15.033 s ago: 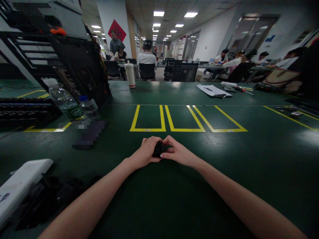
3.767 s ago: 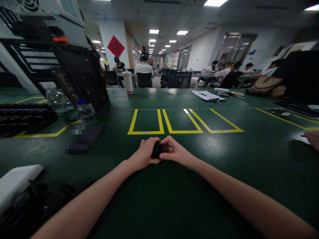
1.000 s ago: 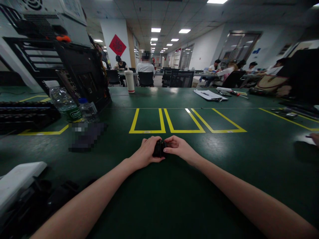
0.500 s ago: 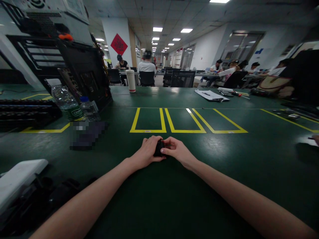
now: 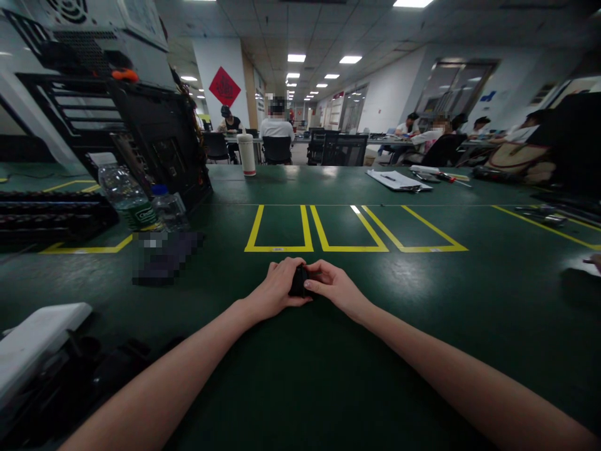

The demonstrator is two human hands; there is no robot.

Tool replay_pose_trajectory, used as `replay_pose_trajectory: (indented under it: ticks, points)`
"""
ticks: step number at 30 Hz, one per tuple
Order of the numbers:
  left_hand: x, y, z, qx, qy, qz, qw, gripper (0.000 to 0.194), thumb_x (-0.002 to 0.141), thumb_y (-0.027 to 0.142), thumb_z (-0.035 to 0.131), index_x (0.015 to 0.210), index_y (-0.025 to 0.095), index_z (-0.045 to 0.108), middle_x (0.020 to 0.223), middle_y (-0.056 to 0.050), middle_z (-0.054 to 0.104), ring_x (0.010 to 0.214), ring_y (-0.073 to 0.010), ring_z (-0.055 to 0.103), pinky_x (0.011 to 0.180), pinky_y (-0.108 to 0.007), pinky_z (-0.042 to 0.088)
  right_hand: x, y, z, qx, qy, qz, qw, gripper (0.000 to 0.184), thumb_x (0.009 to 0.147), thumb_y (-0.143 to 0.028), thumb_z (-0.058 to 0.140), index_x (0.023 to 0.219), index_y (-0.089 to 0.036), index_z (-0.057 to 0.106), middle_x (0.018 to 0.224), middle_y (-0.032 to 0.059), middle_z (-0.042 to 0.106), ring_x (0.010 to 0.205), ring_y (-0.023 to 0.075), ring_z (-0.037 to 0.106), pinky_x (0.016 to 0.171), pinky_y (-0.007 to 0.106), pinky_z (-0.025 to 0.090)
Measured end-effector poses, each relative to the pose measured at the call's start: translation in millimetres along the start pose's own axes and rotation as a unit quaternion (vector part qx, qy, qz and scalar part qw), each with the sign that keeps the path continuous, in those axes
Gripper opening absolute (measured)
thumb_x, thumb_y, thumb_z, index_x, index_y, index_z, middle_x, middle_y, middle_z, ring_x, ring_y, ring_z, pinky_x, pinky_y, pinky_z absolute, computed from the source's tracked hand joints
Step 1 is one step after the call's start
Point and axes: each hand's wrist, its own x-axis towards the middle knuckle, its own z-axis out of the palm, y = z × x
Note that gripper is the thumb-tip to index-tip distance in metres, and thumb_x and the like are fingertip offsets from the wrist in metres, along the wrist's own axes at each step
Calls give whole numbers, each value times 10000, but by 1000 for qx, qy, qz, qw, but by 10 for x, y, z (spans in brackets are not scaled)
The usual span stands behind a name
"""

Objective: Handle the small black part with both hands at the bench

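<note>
A small black object with a rounded, blocky shape is between my two hands, just in front of the yellow tape frames; its exact kind is not clear. My left hand wraps round it from the left, fingers over the top and thumb along the near side. From the right, my right hand pinches its right side between thumb and fingertips. Both hands are low over the green table, and much of the object is hidden by my fingers.
Yellow tape frames lie beyond my hands. To the left are water bottles, a black computer case and a white box-like item. A white cup and a clipboard stand farther back. Another person's hand shows at the right edge.
My hands keep the same hold on the black object. The right fingertips have shifted very slightly; the whole view has tilted a little.
</note>
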Motion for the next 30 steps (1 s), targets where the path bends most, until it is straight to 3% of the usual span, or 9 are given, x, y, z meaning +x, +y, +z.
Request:
replay_pose_trajectory:
  ticks: [5, 12, 16, 22, 30]
  points:
    - [5, -3, 7, 8, 5, 9, 1000, 514, 718, 293, 626, 1127, 205, 328, 1087, -72, 458, 950, -236, 477, 811, -382, 375, -21, 7, 6, -2, -2, -22, 1000, 216, 726, -250, 601, 923, -198, 528, 932, 5, 562, 906, 165, 560, 823, 350, 462]
    - [18, -23, 15, 6, 3, 7, 1000, 538, 703, 294, 643, 1133, 213, 329, 1087, -69, 466, 962, -242, 476, 813, -388, 369, 12, 25, -17, 14, 5, 1, 1000, 206, 752, -278, 572, 933, -201, 513, 938, 13, 555, 917, 164, 544, 834, 357, 439]
    - [23, -27, 18, 2, -2, -3, 1000, 539, 700, 299, 642, 1135, 217, 333, 1086, -72, 471, 948, -248, 484, 793, -388, 374, 25, 22, -38, 23, -16, 23, 999, 207, 755, -286, 568, 928, -191, 504, 917, 18, 550, 921, 170, 541, 836, 375, 436]
    - [25, -27, 18, 7, -4, 1, 1000, 514, 707, 286, 632, 1123, 211, 338, 1076, -68, 473, 940, -244, 483, 787, -376, 377, 20, 37, -70, 36, -58, -22, 997, 277, 687, -221, 648, 907, -209, 481, 962, 0, 541, 950, 169, 542, 863, 369, 430]
    - [23, -18, 7, 6, -3, 14, 1000, 527, 719, 291, 625, 1142, 200, 324, 1079, -70, 466, 944, -231, 479, 812, -373, 366, -6, -5, -40, 22, -23, -7, 999, 177, 760, -250, 570, 914, -215, 491, 953, 0, 543, 943, 167, 545, 853, 368, 443]
